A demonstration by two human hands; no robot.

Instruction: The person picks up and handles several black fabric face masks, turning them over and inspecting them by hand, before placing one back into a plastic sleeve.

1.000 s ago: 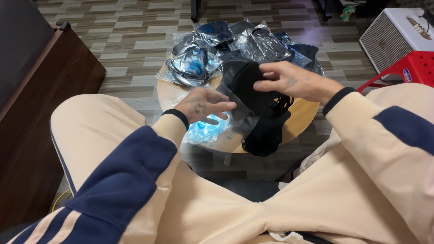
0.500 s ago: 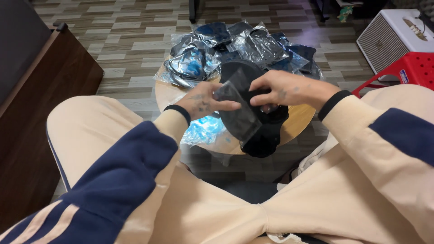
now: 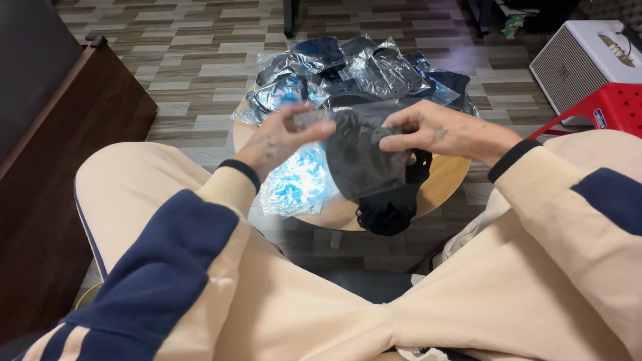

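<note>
My left hand (image 3: 279, 137) and my right hand (image 3: 441, 131) both pinch the top edge of a clear plastic bag (image 3: 361, 154) with a black item inside, held above a small round wooden table (image 3: 447, 182). The left fingers grip the bag's left corner, the right fingers its right side. Under the bag a loose black garment (image 3: 391, 210) hangs over the table's front edge. A clear bag with blue contents (image 3: 297, 184) lies just below my left hand.
A heap of plastic-wrapped dark items (image 3: 354, 70) covers the far side of the table. A dark wooden cabinet (image 3: 63, 154) stands at left. A white speaker box (image 3: 582, 57) and a red plastic stool (image 3: 602, 110) are at right. My legs fill the foreground.
Both hands have lifted the bagged black item and spread it between them; the left hand rose from beside the blue bag to grip the bag's left corner.
</note>
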